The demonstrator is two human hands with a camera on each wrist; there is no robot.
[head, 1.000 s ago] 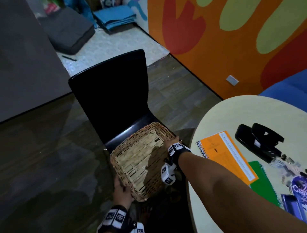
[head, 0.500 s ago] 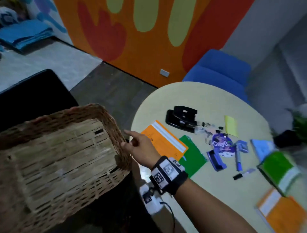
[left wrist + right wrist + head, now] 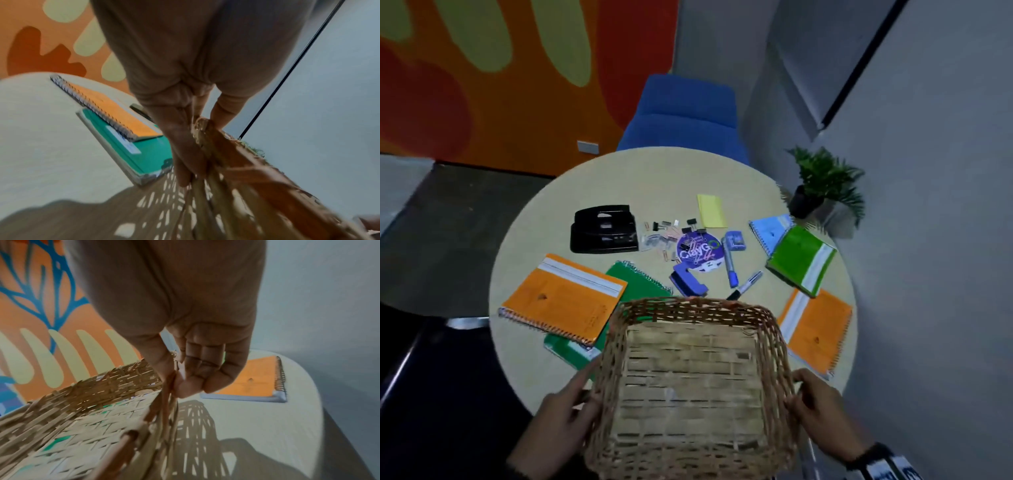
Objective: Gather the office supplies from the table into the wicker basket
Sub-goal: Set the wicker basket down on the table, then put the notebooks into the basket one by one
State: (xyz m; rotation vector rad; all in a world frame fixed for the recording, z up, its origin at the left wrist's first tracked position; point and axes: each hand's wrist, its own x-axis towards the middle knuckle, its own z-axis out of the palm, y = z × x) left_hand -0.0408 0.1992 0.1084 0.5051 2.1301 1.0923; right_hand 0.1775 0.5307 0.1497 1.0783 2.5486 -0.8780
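The empty wicker basket [image 3: 693, 383] hangs over the near edge of the round table [image 3: 571, 192]. My left hand [image 3: 571, 407] grips its left rim [image 3: 207, 129], thumb inside and fingers outside. My right hand [image 3: 815, 401] pinches the right rim [image 3: 168, 386]. On the table lie two orange notebooks [image 3: 565, 294] [image 3: 816, 325], a green notebook [image 3: 640, 284] under the left orange one, a green book [image 3: 803, 260], a blue notepad [image 3: 770, 231], yellow sticky notes [image 3: 711, 210], a black hole punch [image 3: 604, 229], a blue marker [image 3: 730, 263], a black pen [image 3: 744, 289], a purple stapler [image 3: 688, 284] and loose clips [image 3: 664, 233].
A blue armchair [image 3: 685, 116] stands behind the table. A potted plant [image 3: 822, 185] sits by the grey wall at the right. A black chair [image 3: 431, 377] is at the lower left. The orange patterned wall [image 3: 500, 85] is at the back left.
The basket has been lifted off the black chair and carried right, over the table's near edge. The view swung to the table. Both hands now hold the rim on opposite sides.
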